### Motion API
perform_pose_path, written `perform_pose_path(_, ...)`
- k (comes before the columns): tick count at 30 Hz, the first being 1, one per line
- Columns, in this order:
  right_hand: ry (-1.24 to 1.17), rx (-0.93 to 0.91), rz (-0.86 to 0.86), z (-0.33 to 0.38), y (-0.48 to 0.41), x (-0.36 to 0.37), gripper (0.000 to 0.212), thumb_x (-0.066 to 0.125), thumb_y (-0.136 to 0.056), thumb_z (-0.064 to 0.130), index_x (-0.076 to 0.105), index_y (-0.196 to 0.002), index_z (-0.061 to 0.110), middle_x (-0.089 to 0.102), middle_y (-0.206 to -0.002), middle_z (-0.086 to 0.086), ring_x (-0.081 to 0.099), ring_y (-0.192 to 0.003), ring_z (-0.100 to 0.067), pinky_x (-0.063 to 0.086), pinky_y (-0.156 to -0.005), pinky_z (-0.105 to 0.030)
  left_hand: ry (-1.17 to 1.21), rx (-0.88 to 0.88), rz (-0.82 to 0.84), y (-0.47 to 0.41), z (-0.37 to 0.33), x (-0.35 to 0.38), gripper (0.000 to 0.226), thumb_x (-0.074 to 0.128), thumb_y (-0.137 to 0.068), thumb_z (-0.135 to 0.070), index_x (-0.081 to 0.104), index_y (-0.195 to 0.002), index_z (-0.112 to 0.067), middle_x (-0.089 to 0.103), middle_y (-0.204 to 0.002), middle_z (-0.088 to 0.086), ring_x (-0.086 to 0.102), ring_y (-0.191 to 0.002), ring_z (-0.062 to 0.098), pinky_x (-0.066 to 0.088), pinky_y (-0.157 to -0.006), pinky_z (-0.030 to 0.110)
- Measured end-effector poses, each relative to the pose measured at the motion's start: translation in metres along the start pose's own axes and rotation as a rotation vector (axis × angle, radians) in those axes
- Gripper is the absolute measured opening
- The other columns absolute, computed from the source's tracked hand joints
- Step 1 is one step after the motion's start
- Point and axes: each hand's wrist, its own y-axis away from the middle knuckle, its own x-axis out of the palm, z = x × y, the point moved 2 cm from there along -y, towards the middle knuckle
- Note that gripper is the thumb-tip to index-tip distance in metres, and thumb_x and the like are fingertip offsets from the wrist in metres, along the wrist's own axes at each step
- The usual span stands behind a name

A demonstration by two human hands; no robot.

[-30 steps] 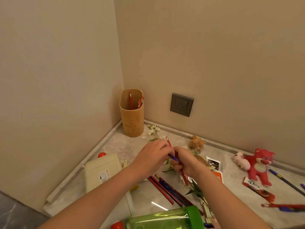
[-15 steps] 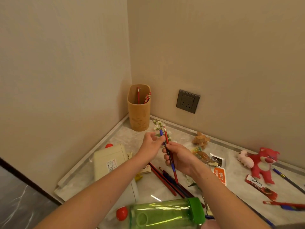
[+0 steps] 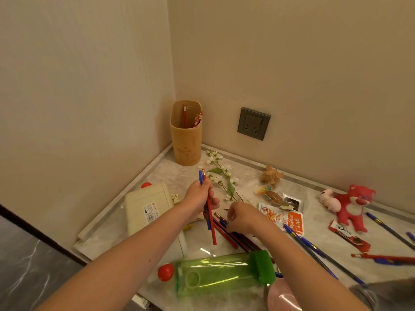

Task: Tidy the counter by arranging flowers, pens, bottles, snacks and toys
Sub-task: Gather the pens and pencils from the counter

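Note:
My left hand grips a red pencil and a blue pen together, held nearly upright above the counter. My right hand is down on the pile of red and blue pencils, thumb and curled fingers pinching a pen at the pile's upper end. A bamboo pen holder stands in the corner with several red pencils inside. A white flower sprig lies between the holder and my hands.
A green bottle lies on its side at the front edge beside a red ball. A cream box sits left. To the right are snack packets, a wooden puzzle, a red plush bear, a chocolate bar and loose blue pens.
The red pencil and blue pen passed from my right hand to my left. My right hand dropped back onto the pencil pile. The view shifted slightly.

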Motion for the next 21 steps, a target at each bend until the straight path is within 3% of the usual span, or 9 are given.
perform_pose_path(3,0.125,0.026,0.016,0.002,-0.002,0.004,0.028,0.066,-0.079,0.013,0.063,-0.107,0.014,0.063,-0.107,-0.004,0.06,-0.099,-0.024,0.055,-0.086,-0.037,-0.056,-0.026,0.002,0.0,0.01,0.002,0.024,0.04,-0.102,-0.03,0.05,-0.093,-0.01,0.052,-0.065,0.004,0.061,-0.061,0.021,0.059,-0.062,0.037)
perform_pose_path(8,0.212,0.002,0.1,0.008,-0.004,0.006,0.006,0.057,-0.085,0.01,0.055,-0.09,0.012,0.055,-0.088,-0.005,0.054,-0.084,-0.023,0.046,-0.07,-0.031,-0.12,-0.033,-0.008,-0.001,0.015,0.004,0.021,0.038,-0.103,-0.025,0.05,-0.093,-0.011,0.052,-0.072,0.007,0.061,-0.067,0.021,0.059,-0.066,0.038)
perform_pose_path(12,0.228,0.007,0.147,0.009,-0.005,0.011,0.011,0.052,-0.089,0.009,0.059,-0.098,0.008,0.054,-0.085,-0.005,0.054,-0.083,-0.023,0.044,-0.068,-0.03,-0.141,-0.047,-0.015,-0.002,0.016,0.003,0.019,0.039,-0.102,-0.022,0.05,-0.091,-0.012,0.051,-0.073,0.007,0.06,-0.068,0.021,0.059,-0.066,0.038)
perform_pose_path(15,0.18,0.019,0.055,0.006,-0.003,0.013,0.021,0.052,-0.092,0.015,0.058,-0.111,0.009,0.06,-0.101,-0.008,0.056,-0.089,-0.023,0.044,-0.072,-0.03,-0.149,-0.063,-0.009,-0.003,0.017,0.003,0.018,0.04,-0.102,-0.023,0.051,-0.093,-0.012,0.052,-0.074,0.007,0.061,-0.068,0.02,0.059,-0.065,0.036)
perform_pose_path(18,0.15,0.027,-0.109,0.004,-0.001,0.013,0.016,0.052,-0.093,0.019,0.056,-0.107,0.013,0.056,-0.094,-0.004,0.054,-0.086,-0.022,0.042,-0.069,-0.031,-0.164,-0.069,-0.012,-0.003,0.018,0.003,0.016,0.041,-0.102,-0.023,0.052,-0.096,-0.012,0.054,-0.077,0.008,0.062,-0.071,0.021,0.06,-0.07,0.038)
perform_pose_path(21,0.196,0.036,-0.125,0.005,-0.002,0.013,0.015,0.056,-0.09,0.016,0.057,-0.105,0.013,0.059,-0.097,-0.005,0.059,-0.092,-0.024,0.043,-0.069,-0.031,-0.174,-0.065,-0.018,-0.003,0.019,0.003,0.017,0.04,-0.102,-0.023,0.052,-0.098,-0.011,0.056,-0.079,0.008,0.062,-0.072,0.021,0.06,-0.069,0.037)
